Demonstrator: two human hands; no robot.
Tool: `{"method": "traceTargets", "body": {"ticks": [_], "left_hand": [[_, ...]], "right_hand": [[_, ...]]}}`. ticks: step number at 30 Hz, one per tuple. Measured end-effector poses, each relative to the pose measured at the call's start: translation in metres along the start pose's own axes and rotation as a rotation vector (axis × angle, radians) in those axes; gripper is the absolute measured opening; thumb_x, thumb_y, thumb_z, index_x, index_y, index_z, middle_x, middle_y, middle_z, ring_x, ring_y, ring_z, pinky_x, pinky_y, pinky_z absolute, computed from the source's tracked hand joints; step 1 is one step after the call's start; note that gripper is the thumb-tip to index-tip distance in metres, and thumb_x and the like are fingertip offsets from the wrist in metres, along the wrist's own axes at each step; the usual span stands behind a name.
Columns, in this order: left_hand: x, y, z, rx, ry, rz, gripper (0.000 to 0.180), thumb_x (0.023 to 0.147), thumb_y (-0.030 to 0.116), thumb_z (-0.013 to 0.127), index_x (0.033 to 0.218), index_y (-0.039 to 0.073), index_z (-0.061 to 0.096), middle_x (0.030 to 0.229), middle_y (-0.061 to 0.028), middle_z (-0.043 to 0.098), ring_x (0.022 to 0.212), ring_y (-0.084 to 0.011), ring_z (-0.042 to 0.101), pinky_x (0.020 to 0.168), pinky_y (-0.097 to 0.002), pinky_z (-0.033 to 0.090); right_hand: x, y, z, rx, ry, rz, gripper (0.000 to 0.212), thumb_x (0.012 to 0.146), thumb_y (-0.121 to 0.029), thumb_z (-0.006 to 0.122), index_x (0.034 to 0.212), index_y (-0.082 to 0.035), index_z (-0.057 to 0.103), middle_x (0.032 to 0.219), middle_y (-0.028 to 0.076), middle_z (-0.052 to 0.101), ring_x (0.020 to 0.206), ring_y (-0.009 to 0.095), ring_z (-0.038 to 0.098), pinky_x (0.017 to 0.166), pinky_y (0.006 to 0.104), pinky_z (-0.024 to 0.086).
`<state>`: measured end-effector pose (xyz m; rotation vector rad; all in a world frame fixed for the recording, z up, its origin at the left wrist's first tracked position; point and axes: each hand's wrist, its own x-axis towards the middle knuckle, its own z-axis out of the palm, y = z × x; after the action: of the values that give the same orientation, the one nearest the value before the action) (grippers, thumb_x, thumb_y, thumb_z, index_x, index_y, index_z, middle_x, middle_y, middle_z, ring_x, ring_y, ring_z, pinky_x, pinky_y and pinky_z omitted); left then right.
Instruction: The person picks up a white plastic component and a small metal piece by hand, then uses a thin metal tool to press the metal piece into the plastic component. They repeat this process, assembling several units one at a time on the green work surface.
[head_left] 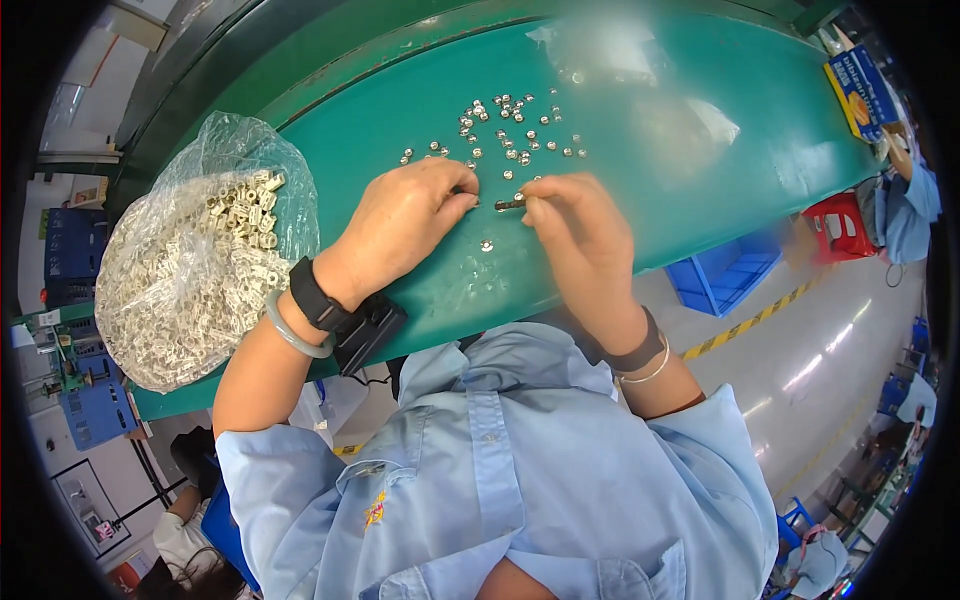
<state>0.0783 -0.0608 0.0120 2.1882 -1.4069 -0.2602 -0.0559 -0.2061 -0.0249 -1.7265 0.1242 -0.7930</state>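
Observation:
Over the green tabletop (400, 110), my left hand (405, 222) is closed, thumb and forefinger nearly together; whatever lies at their tips is too small to make out. Facing it across a short gap, my right hand (588, 240) pinches a short, dark, narrow piece (508, 204) that points toward my left fingertips. Just beyond both hands, several small, shiny, round metal pieces (512, 155) are scattered loosely. A single metal piece (486, 245) sits nearer to me, below the gap between the hands.
A see-through plastic bag (190, 290) full of small cream-coloured parts stands at the left. A black device (372, 330) sits at the near edge by my left wrist. A blue crate (725, 275) and a red stool (840, 228) are off to the right. A blue-and-yellow box (860, 90) stands at the far right.

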Motion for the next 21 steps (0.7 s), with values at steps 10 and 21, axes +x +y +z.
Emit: {"method": "traceTargets", "body": {"ticks": [10, 21], "left_hand": [[-0.007, 0.003, -0.027, -1.029, -0.103, -0.518, 0.012, 0.094, 0.015, 0.06, 0.096, 0.002, 0.06, 0.081, -0.0032, 0.061, 0.059, -0.0075, 0.049, 0.05, -0.0216, 0.037], [-0.019, -0.005, -0.021, -1.614, -0.066, -0.381, 0.015, 0.096, 0.018, 0.057, 0.104, 0.004, 0.055, 0.082, -0.0046, 0.061, 0.056, -0.0069, 0.045, 0.047, -0.0201, 0.033]], "right_hand": [[0.004, -0.001, -0.003, -0.016, -0.021, -0.027, 0.011, 0.089, 0.0, 0.061, 0.1, -0.002, 0.061, 0.089, 0.008, 0.061, 0.074, 0.015, 0.059, 0.065, 0.0266, 0.049], [0.023, -0.026, 0.003, 0.121, -0.227, 0.198, 0.013, 0.096, -0.009, 0.054, 0.105, -0.001, 0.058, 0.095, 0.007, 0.059, 0.082, 0.015, 0.059, 0.075, 0.0272, 0.048]]}}
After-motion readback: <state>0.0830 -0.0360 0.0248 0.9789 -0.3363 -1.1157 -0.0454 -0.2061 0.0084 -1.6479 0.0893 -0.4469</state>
